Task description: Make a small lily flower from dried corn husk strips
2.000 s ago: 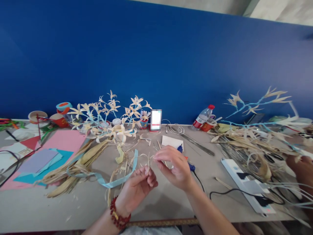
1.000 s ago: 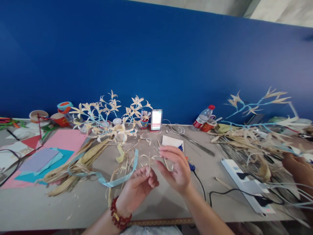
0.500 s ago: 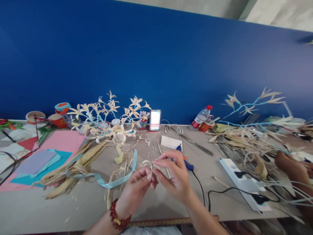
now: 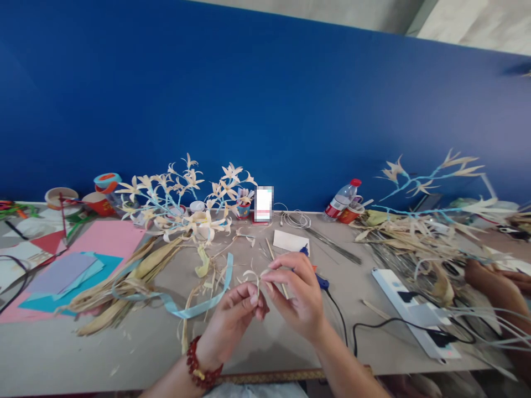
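Low over the near middle of the table, my left hand (image 4: 236,312) is closed, its thumb and forefinger pinching the base of a small cream corn husk flower (image 4: 258,283). Thin curled petals stick up above those fingertips. My right hand (image 4: 297,296) comes in from the right, thumb and forefinger pinched at one petal's edge; its other fingers are bent. Behind the right hand lies a blue glue gun (image 4: 321,281), partly covered by it. A light blue ribbon (image 4: 193,311) curves across the table left of my left hand.
Finished husk flowers on blue stems (image 4: 166,193) stand back left. Dry husks (image 4: 136,276) and coloured paper (image 4: 70,276) lie left. A power strip (image 4: 409,315) with black cords is at right, near another person's hand (image 4: 481,282). A bottle (image 4: 342,199) leans at the wall.
My right fingertips have shifted slightly right, drawing a little away from the flower's centre. My left hand keeps its pinch in nearly the same place.
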`<state>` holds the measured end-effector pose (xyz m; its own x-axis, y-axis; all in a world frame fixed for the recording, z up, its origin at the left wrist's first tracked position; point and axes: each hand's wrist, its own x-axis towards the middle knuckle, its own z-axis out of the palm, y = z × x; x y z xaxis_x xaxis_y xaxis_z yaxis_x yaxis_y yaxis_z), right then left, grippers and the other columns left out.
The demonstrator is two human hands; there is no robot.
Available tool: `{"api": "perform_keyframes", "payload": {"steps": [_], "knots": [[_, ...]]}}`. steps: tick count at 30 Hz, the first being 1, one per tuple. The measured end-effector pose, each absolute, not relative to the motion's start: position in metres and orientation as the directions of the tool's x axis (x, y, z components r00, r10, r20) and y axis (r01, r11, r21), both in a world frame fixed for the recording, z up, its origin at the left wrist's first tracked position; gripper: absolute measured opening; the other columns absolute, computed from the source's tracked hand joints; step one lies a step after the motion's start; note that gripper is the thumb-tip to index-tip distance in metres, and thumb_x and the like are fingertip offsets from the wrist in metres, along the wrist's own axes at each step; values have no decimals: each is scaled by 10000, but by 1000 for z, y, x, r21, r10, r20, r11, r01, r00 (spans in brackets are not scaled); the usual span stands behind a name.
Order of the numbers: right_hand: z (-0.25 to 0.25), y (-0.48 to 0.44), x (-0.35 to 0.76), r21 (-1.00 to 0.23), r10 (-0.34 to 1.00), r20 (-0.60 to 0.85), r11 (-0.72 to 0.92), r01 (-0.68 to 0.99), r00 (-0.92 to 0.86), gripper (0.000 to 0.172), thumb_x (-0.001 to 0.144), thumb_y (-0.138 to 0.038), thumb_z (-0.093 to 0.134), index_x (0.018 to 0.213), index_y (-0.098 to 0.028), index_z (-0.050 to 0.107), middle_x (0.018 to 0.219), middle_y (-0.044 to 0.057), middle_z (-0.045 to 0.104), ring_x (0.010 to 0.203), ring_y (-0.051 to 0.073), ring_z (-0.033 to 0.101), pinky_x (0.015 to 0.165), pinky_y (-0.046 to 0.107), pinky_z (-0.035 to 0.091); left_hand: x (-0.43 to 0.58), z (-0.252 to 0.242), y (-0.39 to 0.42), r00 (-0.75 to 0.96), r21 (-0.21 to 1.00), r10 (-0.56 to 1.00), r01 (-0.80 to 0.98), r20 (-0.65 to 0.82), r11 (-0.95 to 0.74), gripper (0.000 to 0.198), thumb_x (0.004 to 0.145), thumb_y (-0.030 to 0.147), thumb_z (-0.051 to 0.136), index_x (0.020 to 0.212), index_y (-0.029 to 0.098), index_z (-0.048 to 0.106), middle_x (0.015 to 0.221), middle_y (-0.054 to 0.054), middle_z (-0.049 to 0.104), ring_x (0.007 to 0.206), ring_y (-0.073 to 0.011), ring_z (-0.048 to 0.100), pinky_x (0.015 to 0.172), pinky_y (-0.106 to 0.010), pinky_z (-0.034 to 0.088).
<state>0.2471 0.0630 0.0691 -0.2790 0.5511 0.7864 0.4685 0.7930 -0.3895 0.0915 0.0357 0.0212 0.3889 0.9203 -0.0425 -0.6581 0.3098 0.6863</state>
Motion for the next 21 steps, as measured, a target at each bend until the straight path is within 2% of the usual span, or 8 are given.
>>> {"api": "perform_keyframes", "payload": {"steps": [6,14,18,21], "knots": [[69,65,248,-324,514,797,806,495,-317,199,815,-63,601,934,-212,656,952,59,630,897,213,581,814,390,464,91,21,36,391,683,920,-664,-28,303,168,835,259,671,729,143,611,641,-5,552,641,-122,500,655,-242,365],[71,68,250,-311,510,790,812,493,-341,232,806,-55,610,957,-226,654,955,57,643,894,220,592,806,394,471,91,19,35,414,670,910,-670,-19,319,165,850,247,650,729,142,612,619,-10,549,652,-130,500,685,-255,368],[69,66,250,-341,510,806,814,470,-299,297,797,-46,614,1032,-224,637,982,64,631,907,220,599,802,394,474,91,20,37,418,656,908,-678,-26,331,163,849,243,650,730,140,608,621,-9,548,648,-125,499,698,-258,377],[66,61,249,-413,533,825,797,441,-190,252,792,-40,626,976,-213,631,931,56,608,864,208,594,768,379,474,91,19,37,402,665,915,-676,-28,317,156,836,244,670,734,144,608,634,-2,550,643,-117,501,710,-257,388]]}}
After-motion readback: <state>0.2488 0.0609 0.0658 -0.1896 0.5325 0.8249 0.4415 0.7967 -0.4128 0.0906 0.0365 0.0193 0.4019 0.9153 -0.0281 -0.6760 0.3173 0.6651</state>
